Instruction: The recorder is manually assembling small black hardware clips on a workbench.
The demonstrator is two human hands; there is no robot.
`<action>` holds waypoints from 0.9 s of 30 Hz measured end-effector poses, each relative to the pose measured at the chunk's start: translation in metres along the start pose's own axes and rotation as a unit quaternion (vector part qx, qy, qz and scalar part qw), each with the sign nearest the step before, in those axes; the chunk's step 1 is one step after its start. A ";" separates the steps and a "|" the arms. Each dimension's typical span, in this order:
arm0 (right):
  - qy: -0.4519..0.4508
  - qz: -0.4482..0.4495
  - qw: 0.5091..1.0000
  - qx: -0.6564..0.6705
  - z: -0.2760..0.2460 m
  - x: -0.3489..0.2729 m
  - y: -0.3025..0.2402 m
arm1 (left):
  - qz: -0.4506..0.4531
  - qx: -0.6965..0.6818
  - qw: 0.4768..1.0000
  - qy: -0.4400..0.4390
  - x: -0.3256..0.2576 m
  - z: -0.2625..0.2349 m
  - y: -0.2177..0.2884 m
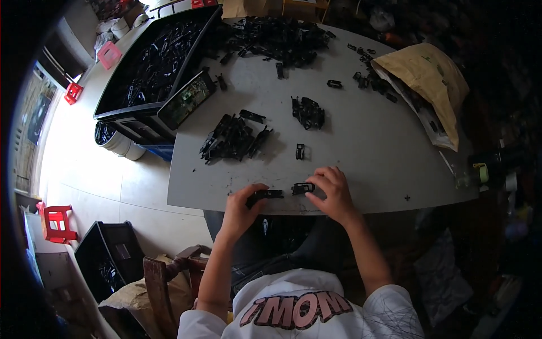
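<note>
phone (187,99) on crate | paper bag (432,79) | red stool (57,222)

Strong daylight floods in from the left and washes the floor (84,164) out to near white glare. The tabletop (361,135) is evenly lit, a flat grey, and the black parts on it cast short soft shadows. The right side and far corners fall into deep gloom with little detail. Fisheye distortion bends the tabletop's edges, and a black vignette rings the rim. The centre is fairly sharp; the edges smear.
</note>
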State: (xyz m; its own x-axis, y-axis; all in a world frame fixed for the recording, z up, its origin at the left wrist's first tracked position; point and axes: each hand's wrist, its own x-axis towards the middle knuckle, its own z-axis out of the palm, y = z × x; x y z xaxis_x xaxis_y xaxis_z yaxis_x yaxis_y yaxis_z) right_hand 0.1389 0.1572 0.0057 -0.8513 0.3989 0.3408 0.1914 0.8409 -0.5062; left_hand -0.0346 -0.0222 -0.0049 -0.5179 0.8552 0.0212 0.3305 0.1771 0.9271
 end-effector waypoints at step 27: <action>-0.025 0.090 0.973 0.213 0.018 0.004 -0.057 | -0.002 -0.003 0.999 0.038 -0.016 0.021 0.009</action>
State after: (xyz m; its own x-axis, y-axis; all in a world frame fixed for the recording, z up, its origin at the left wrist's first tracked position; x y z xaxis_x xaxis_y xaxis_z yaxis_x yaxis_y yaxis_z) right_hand 0.1159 0.1046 0.0215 -0.8470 0.4993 0.1823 0.1298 0.5269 -0.8399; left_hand -0.0063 -0.0243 -0.0046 -0.5771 0.8154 0.0453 0.3239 0.1777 0.9293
